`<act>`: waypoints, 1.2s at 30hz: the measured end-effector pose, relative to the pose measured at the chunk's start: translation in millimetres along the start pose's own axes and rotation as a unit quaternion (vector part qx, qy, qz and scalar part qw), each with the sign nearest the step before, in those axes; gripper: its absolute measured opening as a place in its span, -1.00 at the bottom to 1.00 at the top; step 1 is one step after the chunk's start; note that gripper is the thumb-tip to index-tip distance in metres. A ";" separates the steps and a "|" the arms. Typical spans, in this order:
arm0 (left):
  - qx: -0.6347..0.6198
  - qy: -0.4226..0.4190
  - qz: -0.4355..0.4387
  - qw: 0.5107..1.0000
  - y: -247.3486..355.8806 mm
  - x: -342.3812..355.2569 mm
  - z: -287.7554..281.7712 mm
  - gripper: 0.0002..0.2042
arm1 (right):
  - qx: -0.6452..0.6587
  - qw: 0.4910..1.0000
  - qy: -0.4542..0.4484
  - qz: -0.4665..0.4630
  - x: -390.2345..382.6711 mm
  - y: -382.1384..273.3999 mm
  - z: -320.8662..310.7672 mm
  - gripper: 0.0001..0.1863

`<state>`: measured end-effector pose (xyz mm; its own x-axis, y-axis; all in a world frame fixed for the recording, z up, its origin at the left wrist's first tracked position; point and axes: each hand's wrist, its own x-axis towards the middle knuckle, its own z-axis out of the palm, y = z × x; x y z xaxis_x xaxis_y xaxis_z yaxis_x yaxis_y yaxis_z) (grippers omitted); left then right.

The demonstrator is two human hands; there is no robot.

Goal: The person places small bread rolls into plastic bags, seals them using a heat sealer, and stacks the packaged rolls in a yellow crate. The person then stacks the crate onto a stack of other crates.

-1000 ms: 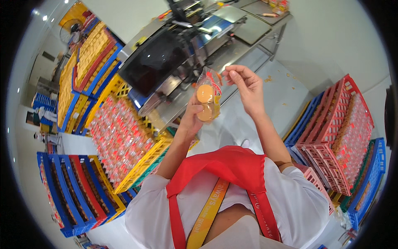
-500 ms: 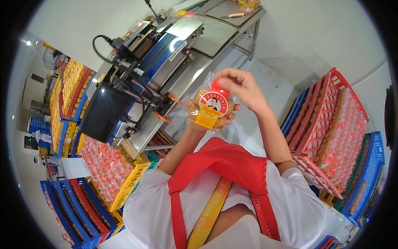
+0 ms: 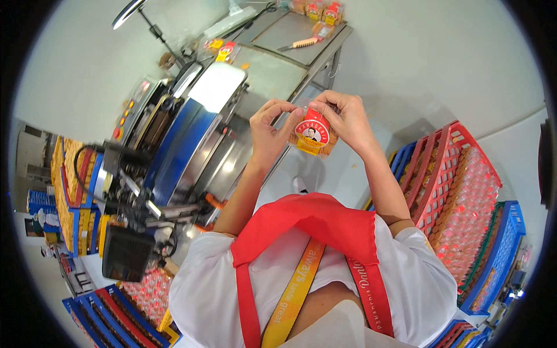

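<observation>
In the head view, a clear packet of golden biscuits (image 3: 313, 143) with a round red-and-white label and a yellow band is held up between my hands. My left hand (image 3: 272, 129) pinches its upper left corner with thumb and index finger. My right hand (image 3: 346, 122) grips the upper right part, thumb on the red top of the packet. Behind my hands is a steel machine (image 3: 180, 145) with a blue belt, on a steel table.
The table (image 3: 278, 71) carries packets (image 3: 332, 14) and an orange-handled tool (image 3: 304, 44). A black device (image 3: 125, 255) is at lower left. Stacked crates with packets stand at right (image 3: 432, 168) and lower left (image 3: 104, 313); yellow stacked goods (image 3: 58, 180) are at far left.
The packet turned to show its label and rose slightly. My left hand moved from behind it to its upper left corner. The view swung, bringing more of the machine and table into sight.
</observation>
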<state>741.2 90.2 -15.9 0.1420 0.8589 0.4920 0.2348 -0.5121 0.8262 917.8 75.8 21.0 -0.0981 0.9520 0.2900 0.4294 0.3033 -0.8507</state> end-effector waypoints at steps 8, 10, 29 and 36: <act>-0.331 -0.013 -0.189 0.924 -42.8 81.8 54.7 -0.91 | 0.121 0.990 0.020 0.067 81.6 62.4 -26.7 -0.79; -0.356 -0.015 -0.224 0.907 -54.1 101.5 62.4 -0.87 | 0.119 0.990 0.006 0.073 101.5 74.3 -33.2 -0.78; -0.305 0.103 -0.259 0.911 -176.7 264.3 139.9 -0.88 | 0.158 0.973 -0.167 0.030 324.7 226.4 -66.1 -0.76; -0.354 0.187 -0.325 0.857 -224.2 265.6 127.7 -0.83 | 0.191 0.942 -0.275 0.029 373.1 259.0 -28.4 -0.77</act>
<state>849.0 432.9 -105.5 -0.1471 0.9706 -0.1905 -0.5127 0.0899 0.8539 1017.9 508.4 -78.7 -0.5805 0.8123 0.0567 0.1043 0.1433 -0.9842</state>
